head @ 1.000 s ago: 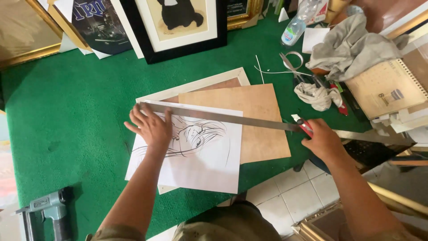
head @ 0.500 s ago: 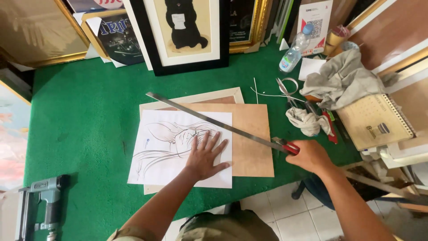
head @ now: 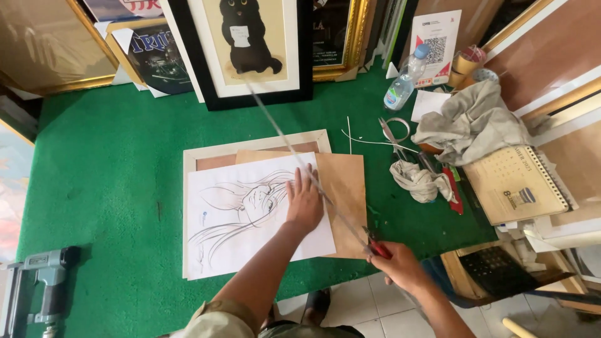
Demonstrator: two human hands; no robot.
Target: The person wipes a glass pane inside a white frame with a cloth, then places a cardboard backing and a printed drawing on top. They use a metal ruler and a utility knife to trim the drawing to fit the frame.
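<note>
Flat and spread, our left hand (head: 305, 203) pressed down on the drawing (head: 250, 216), fingers open and gripping nothing, apparently to keep the sheet from sliding. Our right hand (head: 400, 268) was closed around the red end of a long metal ruler (head: 307, 166), which slanted up and away from us across the sheet's right edge toward the framed cat picture (head: 247, 47), its far tip lifted rather than lying flat. We judged it was held that way so it could be swung into line with the paper.

The drawing lay on a brown board (head: 344, 194), and both rested over a pale frame (head: 256, 143), all stacked on the green table (head: 113, 169); the stacking looked meant to match sheet, backing and frame.

To the right, near our working hand, we saw scissors (head: 391, 134), a rag (head: 416, 180), a grey cloth (head: 469, 122), a water bottle (head: 404, 84) and a spiral calendar (head: 516, 184). A staple gun (head: 47, 275) sat well apart at the lower left, by the table's edge.
</note>
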